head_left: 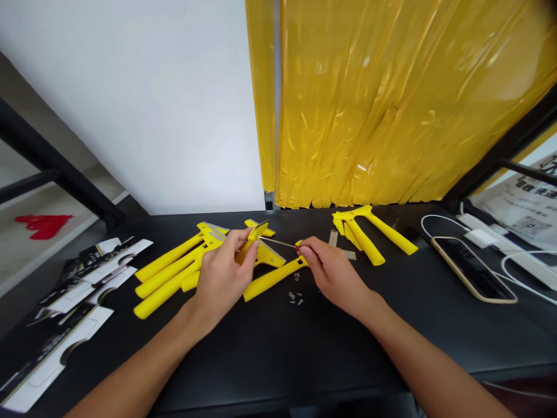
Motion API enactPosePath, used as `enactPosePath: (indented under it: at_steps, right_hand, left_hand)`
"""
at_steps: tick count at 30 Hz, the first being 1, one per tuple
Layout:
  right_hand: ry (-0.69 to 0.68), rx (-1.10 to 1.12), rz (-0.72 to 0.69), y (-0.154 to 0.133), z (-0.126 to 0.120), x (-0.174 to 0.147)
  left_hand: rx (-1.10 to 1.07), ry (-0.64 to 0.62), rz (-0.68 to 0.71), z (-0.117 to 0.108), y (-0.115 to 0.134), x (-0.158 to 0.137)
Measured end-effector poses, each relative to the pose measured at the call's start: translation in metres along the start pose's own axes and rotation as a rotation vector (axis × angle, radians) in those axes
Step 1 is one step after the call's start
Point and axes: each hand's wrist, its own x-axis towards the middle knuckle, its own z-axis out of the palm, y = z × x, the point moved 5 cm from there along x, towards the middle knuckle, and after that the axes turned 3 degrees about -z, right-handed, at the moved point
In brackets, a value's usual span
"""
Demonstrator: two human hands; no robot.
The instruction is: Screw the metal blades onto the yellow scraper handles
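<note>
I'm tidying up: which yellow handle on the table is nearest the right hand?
The handle just left of the right hand; others lie grouped, farther away.

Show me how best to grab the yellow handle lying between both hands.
Probably the near end of the yellow handle, from the person's side, pinched across its width: it's long and slim, and its far end is beside the right hand.

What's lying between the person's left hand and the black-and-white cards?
Several yellow-handled tools lie side by side on the table between the left hand and the cards, as the head view shows.
</note>
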Motion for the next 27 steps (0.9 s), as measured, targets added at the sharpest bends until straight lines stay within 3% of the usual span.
enactPosePath:
  at_steps: [4,7,12,19,24,27]
  right_hand:
    - [0.043,0.048,-0.023,-0.0018,-0.0043,0.0004]
    - [0.017,0.060,0.044,0.0016,-0.0021,-0.0011]
    - [-0.038,0.022,-0.001,0.0003,0.0028,-0.0021]
    - [0.030,0.092,0.065,-0.0011,0.0035,-0.0036]
    - [0.002,0.044,-0.042,-0.0051,0.0010,-0.0008]
    - [0.029,0.055,-0.035,-0.0076,-0.0010,-0.0007]
  left_hand:
    - [0.003,-0.004,0.025,0.0004,0.0027,-0.0020]
    - [0.018,0.012,0.040,-0.0007,0.0037,-0.0027]
    - [0.026,0.022,0.032,-0.0014,0.0024,-0.0026]
    - [0.025,0.054,0.113,-0.0058,0.0053,0.0005]
    - [0.012,0.079,0.127,-0.0074,0.0054,0.0000]
    - [0.008,0.100,0.105,-0.0068,0.0044,-0.0009]
